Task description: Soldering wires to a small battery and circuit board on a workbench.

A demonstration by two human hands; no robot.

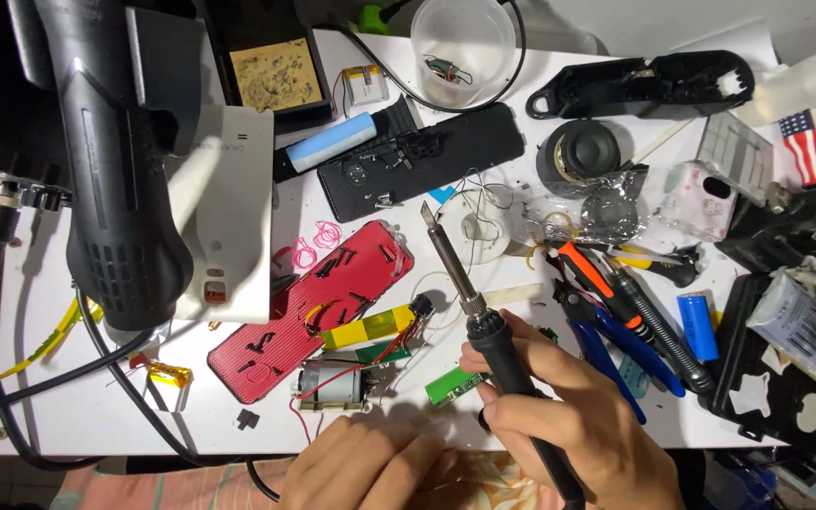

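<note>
**Black-handled iron held over the small boards**

Black plastic handle of the soldering iron clasped in the right hand, fingers wrapped round it pen-fashion, metal shaft and chisel tip angled up and left, ending above the white worktop near the red ribbed cover. Cord trailing down past the wrist and out of view. Probably light and stiff, well balanced at the handle; best gripped on the black sleeve behind the collar, never on the bare metal shaft, likely hot. Grip pressed firmly round the handle, no slack seen.

Left hand lying low at the near edge, fingers curled loosely, holding nothing visible, just below the small motor with its red wires. Green circuit board flat between the two hands, partly hidden by the right fingers; thin and probably fragile, edges the safest hold.

Round about: blue-handled pliers just right of the iron hand, a blue cell beyond, a large black hot-air gun hanging at far left, a clear tub at the back.
</note>
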